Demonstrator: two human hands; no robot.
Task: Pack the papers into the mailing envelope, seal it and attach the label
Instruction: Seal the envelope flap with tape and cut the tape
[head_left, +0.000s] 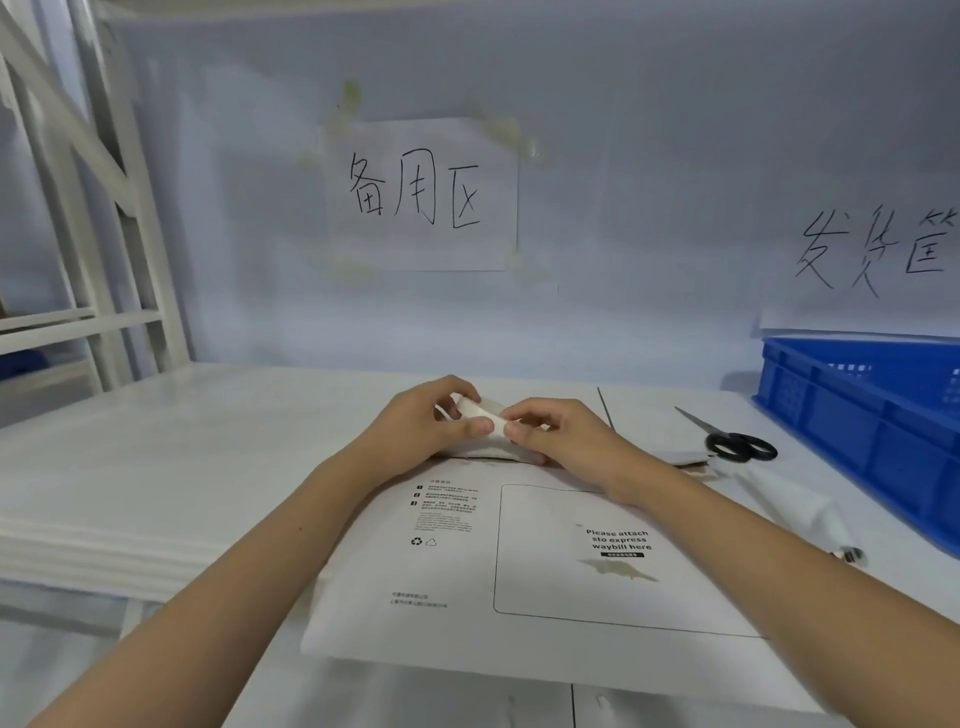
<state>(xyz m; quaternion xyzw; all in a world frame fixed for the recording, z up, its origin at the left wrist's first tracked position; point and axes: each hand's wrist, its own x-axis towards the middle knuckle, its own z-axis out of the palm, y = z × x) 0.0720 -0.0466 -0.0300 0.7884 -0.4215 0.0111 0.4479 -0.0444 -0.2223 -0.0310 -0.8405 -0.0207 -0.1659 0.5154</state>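
A white mailing envelope (467, 571) lies flat on the table in front of me, printed side up, with a framed box reading "Please attach sto express waybill here". It bulges slightly. At its far edge both hands hold a small white paper piece (485, 415), curled up off the table; it may be the label or its backing. My left hand (421, 421) pinches the piece between thumb and fingers. My right hand (561, 431) pinches its right end with fingertips. The envelope's far edge and flap are hidden behind my hands.
Black-handled scissors (737, 444) lie to the right on a white sheet. A white tube-like object (800, 512) lies in front of them. A blue plastic crate (872, 431) stands at the far right. A stack of white sheets (104, 540) lies at left.
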